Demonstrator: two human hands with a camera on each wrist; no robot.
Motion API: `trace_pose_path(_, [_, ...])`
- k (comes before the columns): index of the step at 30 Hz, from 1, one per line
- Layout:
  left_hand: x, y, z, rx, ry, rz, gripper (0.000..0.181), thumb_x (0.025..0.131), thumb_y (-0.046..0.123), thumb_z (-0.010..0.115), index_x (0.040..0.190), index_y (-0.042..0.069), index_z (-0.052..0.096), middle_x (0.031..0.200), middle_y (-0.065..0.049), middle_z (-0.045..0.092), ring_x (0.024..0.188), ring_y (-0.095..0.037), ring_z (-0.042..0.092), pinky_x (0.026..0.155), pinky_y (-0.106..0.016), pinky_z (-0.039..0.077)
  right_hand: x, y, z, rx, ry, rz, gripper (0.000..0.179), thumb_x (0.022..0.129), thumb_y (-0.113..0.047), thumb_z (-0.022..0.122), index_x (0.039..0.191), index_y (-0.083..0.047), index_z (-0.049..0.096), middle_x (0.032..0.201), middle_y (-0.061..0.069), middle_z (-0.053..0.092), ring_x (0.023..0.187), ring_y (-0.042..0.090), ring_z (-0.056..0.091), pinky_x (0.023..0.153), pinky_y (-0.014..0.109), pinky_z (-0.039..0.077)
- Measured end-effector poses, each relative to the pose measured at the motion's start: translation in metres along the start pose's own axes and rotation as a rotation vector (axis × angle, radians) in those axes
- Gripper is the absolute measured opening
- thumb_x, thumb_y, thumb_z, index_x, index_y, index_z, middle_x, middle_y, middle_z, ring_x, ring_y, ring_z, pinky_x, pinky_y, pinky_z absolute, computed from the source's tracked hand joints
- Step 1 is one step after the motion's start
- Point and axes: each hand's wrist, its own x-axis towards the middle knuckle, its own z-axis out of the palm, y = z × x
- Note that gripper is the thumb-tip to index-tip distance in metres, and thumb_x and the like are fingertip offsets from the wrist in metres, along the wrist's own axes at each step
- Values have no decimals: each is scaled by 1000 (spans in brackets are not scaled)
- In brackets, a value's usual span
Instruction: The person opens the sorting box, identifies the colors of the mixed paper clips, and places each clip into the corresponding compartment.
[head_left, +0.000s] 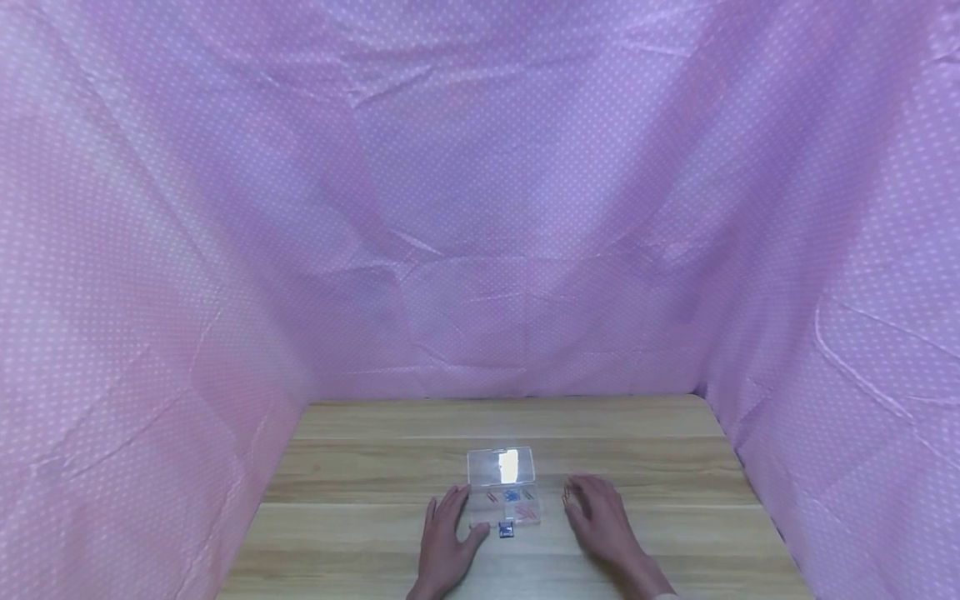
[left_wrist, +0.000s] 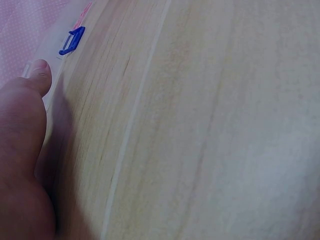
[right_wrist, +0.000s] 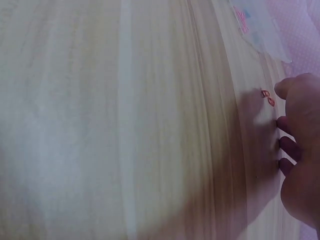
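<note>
A clear plastic compartment box (head_left: 487,510) stands on the table with its transparent lid (head_left: 483,468) raised at the back. Small paper clips lie inside in separate compartments, blue ones (head_left: 512,495) behind pink ones (head_left: 527,512). A blue latch (left_wrist: 73,41) sits at the box's front edge. My left hand (head_left: 444,552) rests against the box's left side, fingers extended, thumb touching the front edge. To the right of the box, my right hand (head_left: 602,518) is beside orange paper clips (right_wrist: 268,97) on the table, thumb and index fingertips close to them, fingers loosely bent.
The wooden table (head_left: 360,467) has rounded back corners. Pink dotted cloth (head_left: 487,317) hangs behind it and on both sides. A bright reflection shows on the raised lid.
</note>
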Motion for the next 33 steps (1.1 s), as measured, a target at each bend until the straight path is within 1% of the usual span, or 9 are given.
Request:
trace_pose_path(5, [1,0,1,10,20,18,72,90,53,75,152,26,51,158,-3,53,153,-30,41,134,-52,12,10,3,3,-8,25,12,34,94,-25,77,127,-18,71,128,1,69,126,25,58,114,55,47])
trace_pose_path(9, [0,0,0,11,12,12,72,90,54,74,153,26,50,159,-2,52,154,-29,40,135,-51,11,16,4,4,-13,16,26,29,93,-26,78,121,-20,73,120,-3,69,119,20,58,109,50,47])
trace_pose_path(12, [0,0,0,11,5,8,73,91,56,73,153,26,49,160,-2,51,155,-29,40,135,-50,10,17,6,6,-22,11,16,29,93,-25,79,121,-20,74,118,-4,68,117,19,57,109,48,44])
trace_pose_path(16, [2,-1,0,11,1,3,73,90,55,73,153,26,50,160,-2,51,154,-29,40,135,-49,10,19,9,10,-31,31,-5,27,93,-24,78,119,-20,75,114,-5,67,115,20,56,107,45,41])
trace_pose_path(22, [4,-1,1,19,-3,-4,72,90,54,74,152,26,50,158,-3,53,154,-29,41,136,-52,10,23,13,16,-47,62,-25,25,91,-20,80,115,-20,77,111,-3,66,111,20,55,102,46,42])
trace_pose_path(29, [4,-2,1,14,-24,-20,72,91,55,73,153,28,48,160,-2,51,155,-29,39,136,-51,9,22,12,18,-53,79,-44,25,89,-19,82,113,-18,78,110,-2,66,111,22,55,99,45,41])
trace_pose_path(33, [3,-1,1,13,-16,-16,71,91,53,74,152,27,50,159,-2,52,155,-29,40,136,-52,10,22,10,18,-62,89,-51,24,87,-18,82,111,-18,78,110,-2,66,110,22,55,95,43,40])
